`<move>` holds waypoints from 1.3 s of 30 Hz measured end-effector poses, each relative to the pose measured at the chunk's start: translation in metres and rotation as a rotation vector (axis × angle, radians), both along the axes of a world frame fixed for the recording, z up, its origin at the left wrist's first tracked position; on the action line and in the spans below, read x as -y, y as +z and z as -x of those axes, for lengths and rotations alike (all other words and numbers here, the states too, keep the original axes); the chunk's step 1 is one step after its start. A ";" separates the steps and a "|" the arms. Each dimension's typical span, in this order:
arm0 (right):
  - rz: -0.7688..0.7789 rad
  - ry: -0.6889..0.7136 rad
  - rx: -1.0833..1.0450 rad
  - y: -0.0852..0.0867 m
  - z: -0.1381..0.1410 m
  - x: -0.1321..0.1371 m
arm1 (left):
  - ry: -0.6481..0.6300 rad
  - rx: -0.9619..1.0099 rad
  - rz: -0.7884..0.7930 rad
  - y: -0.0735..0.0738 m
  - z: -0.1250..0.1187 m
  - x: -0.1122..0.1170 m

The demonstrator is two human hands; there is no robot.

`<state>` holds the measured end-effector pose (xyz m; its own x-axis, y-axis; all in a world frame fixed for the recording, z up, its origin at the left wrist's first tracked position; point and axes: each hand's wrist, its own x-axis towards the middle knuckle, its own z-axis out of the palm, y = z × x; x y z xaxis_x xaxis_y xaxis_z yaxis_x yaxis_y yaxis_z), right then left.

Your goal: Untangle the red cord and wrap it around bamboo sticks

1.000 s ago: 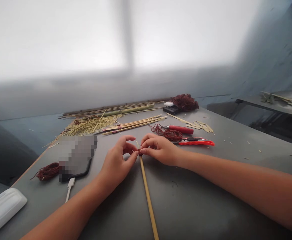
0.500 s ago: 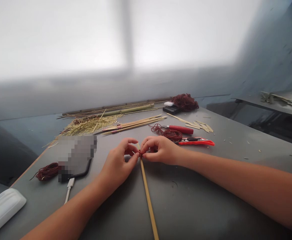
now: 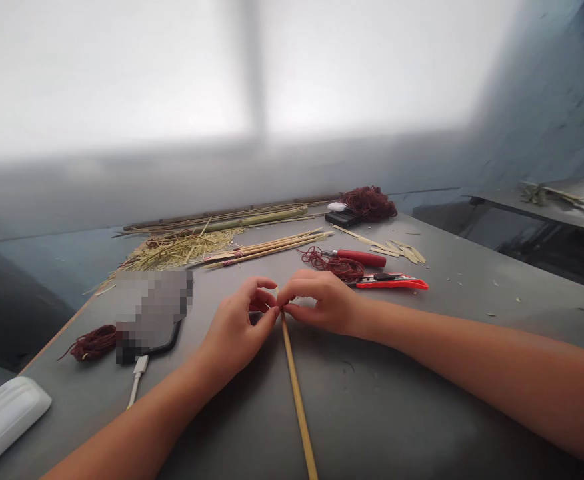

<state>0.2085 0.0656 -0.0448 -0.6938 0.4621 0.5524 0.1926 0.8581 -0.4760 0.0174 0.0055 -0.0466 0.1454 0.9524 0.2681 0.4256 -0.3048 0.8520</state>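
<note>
A thin bamboo stick (image 3: pixel 296 393) runs from the near edge of the view up to my fingertips. My left hand (image 3: pixel 245 320) pinches it near its far end, thumb and fingers closed. From the other side my right hand (image 3: pixel 322 300) pinches at the same spot, its thumb and forefinger meeting by the stick. A bit of dark red cord seems to sit between the fingertips, mostly hidden by them. Just beyond my right hand lie a bundle of dark red cord (image 3: pixel 345 268), a red-handled tool (image 3: pixel 362 258) and a red utility knife (image 3: pixel 392 282).
Bamboo shavings (image 3: pixel 182 250) and sticks with cord-wrapped ends (image 3: pixel 277 247) lie farther back. Loose bamboo slivers (image 3: pixel 407 252) and a red cord heap (image 3: pixel 369 203) are at the back right. A blurred-out device (image 3: pixel 155 317) and a cord hank (image 3: pixel 95 343) lie left.
My right hand's fingers have shifted slightly and curled over the stick's far end. My left hand and the stick stay nearly in place.
</note>
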 end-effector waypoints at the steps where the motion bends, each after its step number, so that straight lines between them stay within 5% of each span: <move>1: -0.053 0.023 0.016 0.000 -0.001 -0.001 | -0.001 0.004 0.009 0.000 0.000 0.000; 4: -0.210 0.053 0.062 -0.002 -0.002 -0.005 | 0.003 0.025 0.029 0.000 0.000 -0.001; 8: -0.233 0.044 0.053 -0.003 -0.003 -0.006 | 0.015 0.048 0.036 0.001 -0.001 -0.001; 23: 0.096 -0.204 0.109 0.006 0.000 0.002 | 0.097 -0.100 -0.012 0.001 0.006 -0.001; 28: 0.204 -0.239 0.110 0.013 -0.004 0.002 | 0.093 -0.328 -0.002 0.001 0.013 -0.002; 39: 0.582 0.016 0.041 0.014 0.000 0.005 | 0.020 -0.524 -0.024 0.002 0.010 -0.003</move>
<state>0.2089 0.0604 -0.0307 -0.7185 0.6708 0.1837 0.2096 0.4607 -0.8624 0.0075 0.0083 -0.0444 0.2480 0.9507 0.1862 0.7986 -0.3095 0.5162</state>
